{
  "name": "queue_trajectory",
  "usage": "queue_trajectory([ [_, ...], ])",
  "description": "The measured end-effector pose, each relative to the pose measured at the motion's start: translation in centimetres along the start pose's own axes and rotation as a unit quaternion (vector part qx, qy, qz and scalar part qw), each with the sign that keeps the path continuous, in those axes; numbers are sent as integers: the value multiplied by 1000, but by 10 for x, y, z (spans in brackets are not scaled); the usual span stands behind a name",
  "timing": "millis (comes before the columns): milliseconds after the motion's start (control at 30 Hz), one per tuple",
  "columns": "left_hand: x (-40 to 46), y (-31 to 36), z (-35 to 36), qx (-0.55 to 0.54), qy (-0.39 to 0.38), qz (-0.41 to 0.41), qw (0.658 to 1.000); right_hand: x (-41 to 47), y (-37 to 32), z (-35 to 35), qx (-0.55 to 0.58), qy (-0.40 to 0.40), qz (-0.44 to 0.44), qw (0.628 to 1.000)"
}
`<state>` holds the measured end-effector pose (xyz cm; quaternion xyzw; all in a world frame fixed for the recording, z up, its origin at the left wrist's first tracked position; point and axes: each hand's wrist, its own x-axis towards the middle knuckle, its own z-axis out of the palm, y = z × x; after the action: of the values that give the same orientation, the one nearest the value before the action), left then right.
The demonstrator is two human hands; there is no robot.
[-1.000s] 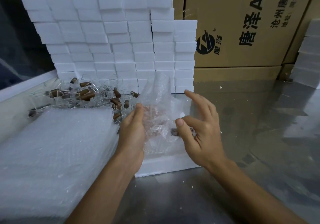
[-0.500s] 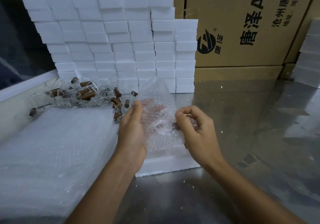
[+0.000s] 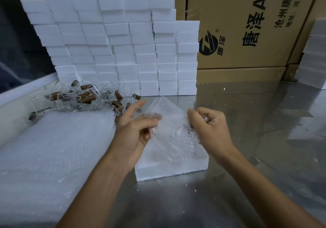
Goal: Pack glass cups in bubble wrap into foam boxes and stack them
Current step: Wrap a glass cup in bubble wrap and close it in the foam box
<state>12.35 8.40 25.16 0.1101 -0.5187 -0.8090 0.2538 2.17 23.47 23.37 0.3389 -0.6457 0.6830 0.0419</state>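
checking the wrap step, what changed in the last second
The right hand, open a second ago, closed its fingers on the bubble wrap. The left hand keeps pinching the other edge, forefinger now out. Foam box and foam stack unchanged.

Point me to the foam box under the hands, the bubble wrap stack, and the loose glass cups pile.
foam box (image 3: pixel 169 168): head view, on its front wall.
bubble wrap stack (image 3: pixel 53 157): head view, middle of the top sheet.
glass cups pile (image 3: pixel 88 98): head view, on a brown handle mid-pile.
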Motion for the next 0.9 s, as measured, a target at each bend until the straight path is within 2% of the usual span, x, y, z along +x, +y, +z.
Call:
queue_trajectory([
  [133,1,6,-5,-11,-46,3,999,2,-2,-4,-24,-12,-26,999],
  [400,-3,-1,-1,13,-47,47,998,3,1,-6,-51,47,-44,997],
  [433,-4,-2,1,25,-49,65,996,3,1,-5,-51,55,-48,996],
  [500,-7,-5,5,116,-51,116,985,3,3,-4,-52,70,-53,995],
  [633,-11,-13,14,320,-64,220,919,1,5,-1,-53,103,-61,991],
  [800,-21,-22,19,458,-113,323,820,-2,0,3,-59,131,-77,987],
  [900,-22,-25,23,497,-116,344,789,-4,-6,4,-58,144,-104,982],
])
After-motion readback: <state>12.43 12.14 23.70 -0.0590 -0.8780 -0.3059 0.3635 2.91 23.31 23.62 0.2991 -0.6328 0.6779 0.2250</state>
